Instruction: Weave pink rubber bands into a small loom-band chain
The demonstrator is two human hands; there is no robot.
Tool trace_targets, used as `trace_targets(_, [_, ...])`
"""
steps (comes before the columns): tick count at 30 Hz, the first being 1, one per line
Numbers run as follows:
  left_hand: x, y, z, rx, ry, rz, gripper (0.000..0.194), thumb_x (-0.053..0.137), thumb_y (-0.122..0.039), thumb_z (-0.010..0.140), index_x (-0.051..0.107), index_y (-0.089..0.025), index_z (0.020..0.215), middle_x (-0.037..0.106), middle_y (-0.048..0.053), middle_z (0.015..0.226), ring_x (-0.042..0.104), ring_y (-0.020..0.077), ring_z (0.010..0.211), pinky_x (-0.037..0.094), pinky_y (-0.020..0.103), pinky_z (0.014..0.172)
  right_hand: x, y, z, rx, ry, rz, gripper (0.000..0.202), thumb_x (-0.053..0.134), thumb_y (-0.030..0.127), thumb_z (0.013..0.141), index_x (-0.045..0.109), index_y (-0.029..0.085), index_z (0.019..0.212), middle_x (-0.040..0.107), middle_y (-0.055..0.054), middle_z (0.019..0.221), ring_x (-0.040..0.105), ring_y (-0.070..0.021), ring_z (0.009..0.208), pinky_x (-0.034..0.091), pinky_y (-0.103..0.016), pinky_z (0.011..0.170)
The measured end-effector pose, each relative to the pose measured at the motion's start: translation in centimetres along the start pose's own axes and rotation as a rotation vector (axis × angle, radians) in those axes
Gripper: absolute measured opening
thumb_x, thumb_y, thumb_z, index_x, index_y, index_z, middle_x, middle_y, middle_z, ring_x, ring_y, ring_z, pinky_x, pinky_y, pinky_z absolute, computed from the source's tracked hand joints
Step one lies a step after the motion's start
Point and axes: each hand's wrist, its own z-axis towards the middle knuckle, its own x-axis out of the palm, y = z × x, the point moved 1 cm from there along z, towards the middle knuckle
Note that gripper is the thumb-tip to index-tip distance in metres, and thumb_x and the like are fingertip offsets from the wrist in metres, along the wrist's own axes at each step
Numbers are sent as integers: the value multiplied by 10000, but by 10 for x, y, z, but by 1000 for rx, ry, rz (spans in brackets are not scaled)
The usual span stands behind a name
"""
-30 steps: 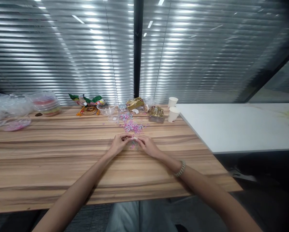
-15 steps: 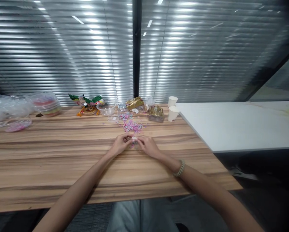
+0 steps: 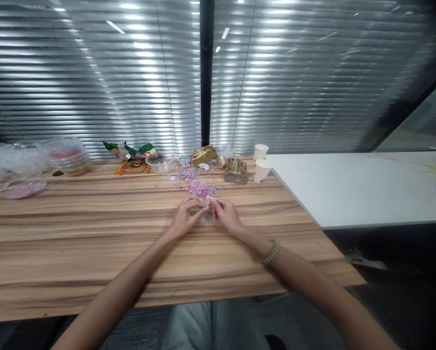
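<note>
- I'm watching the right hand (image 3: 221, 210) pinching a small white piece (image 3: 208, 198), thumb and fingers closing on it.
- I'm seeing the left hand (image 3: 189, 213) curling its fingers inward and bringing their tips right beside that piece; whether they are gripping it, I cannot tell.
- The white piece is sitting between the two hands, just above the wooden bench (image 3: 94, 262); its exact shape is too small for me to make out.
- Under the fingertips, a few small coloured links (image 3: 204, 217) are lying on the wood.
- Just beyond both hands, a loose pile of pink and pale links (image 3: 201, 188) is spreading out.
- Farther beyond the left hand, I'm making out a clear bowl (image 3: 161, 165) and, to its left, a green packet (image 3: 145, 151).
- Beyond the right hand, a crumpled gold packet (image 3: 236, 170) is resting near two white cups (image 3: 262, 171).
- On the right wrist, a beaded bracelet (image 3: 271, 252) is showing.
</note>
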Motion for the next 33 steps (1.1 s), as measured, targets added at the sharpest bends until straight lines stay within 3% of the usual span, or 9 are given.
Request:
trace_targets(4, [-1, -6, -2, 25, 33, -129, 158, 588, -299, 757, 666, -162, 749, 646, 77, 845, 552, 196, 891, 398, 305, 823, 0, 2, 0, -2, 33, 54, 381, 426, 412, 840, 477, 153, 565, 445, 18, 488, 423, -96, 464, 321, -206, 480])
trace_targets(8, [0, -5, -2, -157, 108, -277, 202, 578, -338, 756, 637, -145, 752, 632, 59, 798, 559, 170, 760, 418, 272, 718, -1, 6, -2, -62, 29, -22, 383, 413, 368, 856, 481, 150, 549, 471, 7, 504, 437, -102, 493, 337, -211, 513])
trace_targets(12, [5, 2, 0, -327, 235, -545, 215, 545, -337, 774, 569, -138, 696, 561, 13, 691, 504, 116, 631, 394, 231, 624, -1, 10, -8, -159, -28, -129, 290, 423, 291, 858, 580, 142, 664, 580, -26, 639, 501, -128, 589, 375, -225, 575])
trace_targets(16, [8, 8, 0, -508, 247, -823, 191, 553, -311, 753, 510, -147, 664, 492, -12, 618, 476, 107, 608, 384, 224, 605, 1, 10, -12, -263, -36, -189, 234, 408, 229, 865, 618, 143, 808, 627, -49, 744, 553, -145, 661, 413, -235, 610])
trace_targets(19, [8, 9, -1, -586, 251, -918, 164, 558, -292, 725, 518, -142, 673, 486, -7, 599, 463, 109, 583, 389, 232, 591, -1, 7, -14, -440, -21, -307, 215, 400, 188, 865, 612, 149, 868, 637, -62, 815, 568, -155, 731, 431, -254, 664])
trace_targets(26, [8, 15, -1, -584, 120, -861, 155, 603, -285, 690, 553, -139, 685, 498, -18, 574, 454, 95, 538, 392, 221, 557, -11, 0, -10, -765, 90, -657, 198, 389, 160, 872, 581, 153, 922, 614, -70, 829, 545, -160, 809, 407, -278, 729])
trace_targets(33, [6, 17, 0, -538, 26, -648, 228, 638, -349, 673, 574, -133, 700, 546, -11, 572, 506, 104, 523, 404, 234, 566, -12, 3, -8, -774, 182, -959, 133, 448, 141, 858, 571, 151, 908, 600, -69, 829, 519, -175, 793, 366, -283, 699])
